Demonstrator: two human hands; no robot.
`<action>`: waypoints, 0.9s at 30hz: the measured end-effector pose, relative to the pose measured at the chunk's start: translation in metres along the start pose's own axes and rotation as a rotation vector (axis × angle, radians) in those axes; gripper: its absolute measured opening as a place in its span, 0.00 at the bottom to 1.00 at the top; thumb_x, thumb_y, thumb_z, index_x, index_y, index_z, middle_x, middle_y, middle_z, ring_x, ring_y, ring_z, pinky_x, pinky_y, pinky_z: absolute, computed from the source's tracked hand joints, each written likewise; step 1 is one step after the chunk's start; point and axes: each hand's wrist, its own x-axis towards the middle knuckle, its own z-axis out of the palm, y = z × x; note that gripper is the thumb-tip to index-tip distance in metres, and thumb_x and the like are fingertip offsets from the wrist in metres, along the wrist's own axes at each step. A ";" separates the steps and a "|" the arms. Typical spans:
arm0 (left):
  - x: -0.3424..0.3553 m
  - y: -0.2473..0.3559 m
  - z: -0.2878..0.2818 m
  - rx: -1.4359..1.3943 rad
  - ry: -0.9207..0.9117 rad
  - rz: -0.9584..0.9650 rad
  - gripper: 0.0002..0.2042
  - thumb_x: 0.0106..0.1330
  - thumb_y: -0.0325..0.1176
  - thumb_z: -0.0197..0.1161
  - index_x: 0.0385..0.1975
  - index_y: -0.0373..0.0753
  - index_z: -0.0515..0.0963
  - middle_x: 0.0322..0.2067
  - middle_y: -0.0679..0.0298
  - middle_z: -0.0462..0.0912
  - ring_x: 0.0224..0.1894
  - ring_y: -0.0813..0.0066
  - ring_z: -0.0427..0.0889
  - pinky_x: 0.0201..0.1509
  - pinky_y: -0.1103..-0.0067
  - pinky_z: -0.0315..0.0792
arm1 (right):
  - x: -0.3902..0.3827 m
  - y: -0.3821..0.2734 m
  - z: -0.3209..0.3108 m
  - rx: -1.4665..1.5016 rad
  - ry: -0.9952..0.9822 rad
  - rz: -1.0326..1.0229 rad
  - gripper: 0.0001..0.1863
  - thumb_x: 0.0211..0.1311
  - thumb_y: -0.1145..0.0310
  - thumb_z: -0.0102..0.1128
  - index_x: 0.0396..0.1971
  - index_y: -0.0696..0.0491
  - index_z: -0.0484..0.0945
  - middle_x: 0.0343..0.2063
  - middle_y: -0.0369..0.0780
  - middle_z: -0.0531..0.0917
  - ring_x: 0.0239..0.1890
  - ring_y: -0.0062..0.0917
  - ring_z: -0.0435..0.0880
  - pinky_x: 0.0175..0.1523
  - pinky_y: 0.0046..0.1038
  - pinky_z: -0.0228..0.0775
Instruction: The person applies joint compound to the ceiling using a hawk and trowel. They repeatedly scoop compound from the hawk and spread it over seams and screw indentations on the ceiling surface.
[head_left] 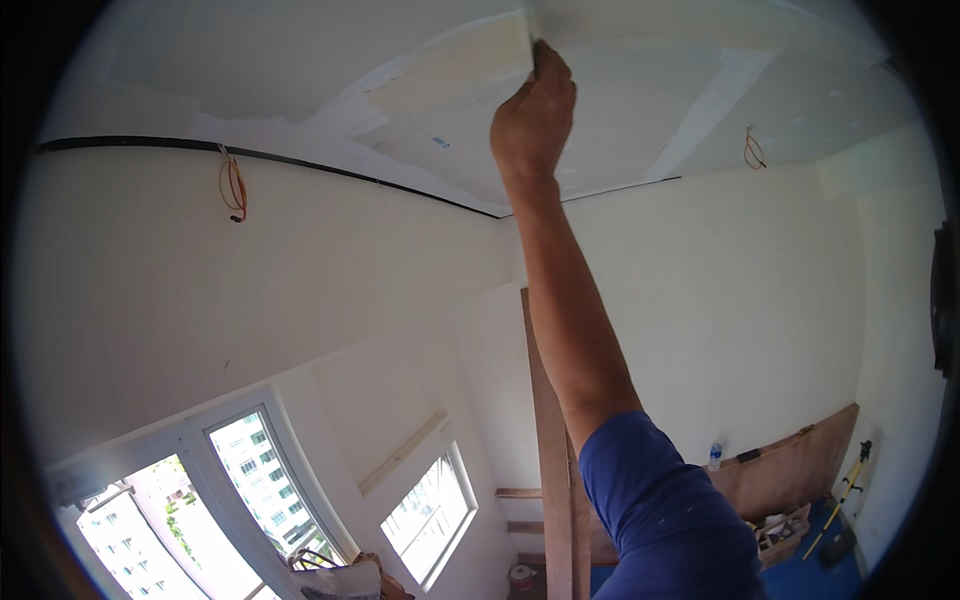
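My right arm, in a blue short sleeve (665, 510), reaches straight up to the pale ceiling. My right hand (536, 120) is closed around a thin flat blade (530, 42), seen nearly edge-on and held against the ceiling; it looks like a filling knife, its handle hidden in my fingers. Beside the blade, a cream and white patch of filler (455, 62) spreads over the ceiling board. Another white filled strip (720, 100) runs along the board to the right. My left hand is out of view.
Orange wire loops hang at left (233, 188) and right (754, 150). A tall wooden plank (548, 420) stands behind my arm. Lower right are a leaning brown board (800, 455), a water bottle (715, 457), a box of items (783, 530) and a yellow pole (838, 505). Windows (435, 515) are lower left.
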 end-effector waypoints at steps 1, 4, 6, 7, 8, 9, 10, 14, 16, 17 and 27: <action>0.001 -0.002 0.000 0.003 0.003 -0.007 0.13 0.79 0.39 0.53 0.31 0.41 0.76 0.19 0.73 0.72 0.17 0.86 0.67 0.18 0.82 0.61 | 0.010 0.010 -0.010 -0.021 0.066 -0.041 0.23 0.63 0.86 0.48 0.59 0.65 0.72 0.56 0.53 0.79 0.55 0.51 0.78 0.63 0.47 0.71; 0.002 -0.005 -0.001 -0.006 0.006 -0.038 0.13 0.79 0.39 0.52 0.31 0.41 0.76 0.19 0.73 0.72 0.17 0.86 0.67 0.18 0.82 0.61 | 0.046 0.039 -0.035 -0.119 0.205 -0.072 0.20 0.69 0.82 0.46 0.59 0.63 0.75 0.54 0.55 0.80 0.54 0.51 0.80 0.61 0.45 0.72; 0.002 -0.003 0.000 0.019 -0.005 -0.019 0.13 0.79 0.39 0.52 0.32 0.40 0.76 0.20 0.73 0.72 0.17 0.85 0.67 0.18 0.82 0.61 | 0.067 0.054 -0.043 -0.190 0.239 -0.079 0.20 0.68 0.83 0.47 0.59 0.65 0.75 0.53 0.55 0.81 0.54 0.51 0.80 0.60 0.46 0.72; 0.002 -0.002 0.000 0.031 -0.007 -0.009 0.13 0.79 0.39 0.52 0.32 0.40 0.76 0.20 0.73 0.72 0.17 0.85 0.68 0.18 0.82 0.62 | 0.074 0.058 -0.043 -0.183 0.235 -0.072 0.21 0.67 0.83 0.47 0.59 0.65 0.75 0.53 0.55 0.81 0.54 0.51 0.80 0.60 0.46 0.72; 0.002 -0.001 0.000 0.075 -0.015 0.030 0.13 0.79 0.39 0.52 0.33 0.40 0.76 0.20 0.73 0.72 0.17 0.85 0.68 0.18 0.82 0.62 | 0.079 0.061 -0.041 -0.176 0.231 -0.064 0.21 0.66 0.83 0.48 0.59 0.66 0.74 0.52 0.55 0.81 0.54 0.51 0.80 0.60 0.46 0.72; 0.002 -0.001 -0.001 0.119 -0.019 0.069 0.13 0.79 0.40 0.53 0.33 0.40 0.76 0.20 0.73 0.73 0.17 0.85 0.68 0.18 0.82 0.62 | 0.081 0.061 -0.037 -0.171 0.223 -0.018 0.21 0.65 0.84 0.48 0.59 0.66 0.74 0.52 0.55 0.82 0.54 0.51 0.80 0.60 0.47 0.72; 0.002 -0.001 -0.002 0.165 -0.020 0.105 0.13 0.80 0.40 0.53 0.34 0.41 0.76 0.20 0.72 0.73 0.17 0.84 0.68 0.18 0.83 0.63 | 0.079 0.060 -0.032 -0.160 0.231 -0.051 0.22 0.64 0.84 0.49 0.58 0.66 0.74 0.51 0.55 0.82 0.54 0.51 0.79 0.60 0.47 0.72; -0.001 -0.010 -0.012 0.036 -0.029 -0.020 0.13 0.79 0.40 0.54 0.35 0.41 0.77 0.19 0.73 0.72 0.17 0.85 0.67 0.18 0.82 0.61 | 0.053 0.038 0.001 -0.109 0.238 -0.066 0.24 0.61 0.85 0.52 0.59 0.66 0.74 0.50 0.54 0.82 0.55 0.49 0.78 0.62 0.46 0.68; -0.003 -0.016 -0.020 -0.018 -0.001 -0.061 0.13 0.79 0.41 0.54 0.35 0.41 0.78 0.18 0.73 0.71 0.16 0.85 0.66 0.17 0.82 0.60 | 0.031 0.021 0.019 -0.066 0.208 -0.054 0.26 0.59 0.87 0.52 0.61 0.66 0.72 0.53 0.55 0.79 0.56 0.50 0.76 0.62 0.46 0.70; -0.006 -0.019 -0.025 -0.046 0.018 -0.082 0.13 0.79 0.41 0.54 0.35 0.41 0.78 0.18 0.74 0.70 0.16 0.86 0.66 0.17 0.82 0.59 | 0.019 0.011 0.030 -0.037 0.179 -0.031 0.28 0.59 0.88 0.51 0.62 0.66 0.70 0.56 0.55 0.76 0.56 0.51 0.75 0.61 0.46 0.72; -0.043 -0.015 -0.075 -0.143 0.217 -0.134 0.10 0.79 0.40 0.56 0.36 0.43 0.75 0.14 0.76 0.66 0.12 0.86 0.62 0.12 0.82 0.52 | -0.096 -0.077 0.134 0.166 0.038 0.091 0.36 0.52 0.92 0.50 0.66 0.71 0.64 0.66 0.59 0.63 0.60 0.56 0.67 0.65 0.49 0.67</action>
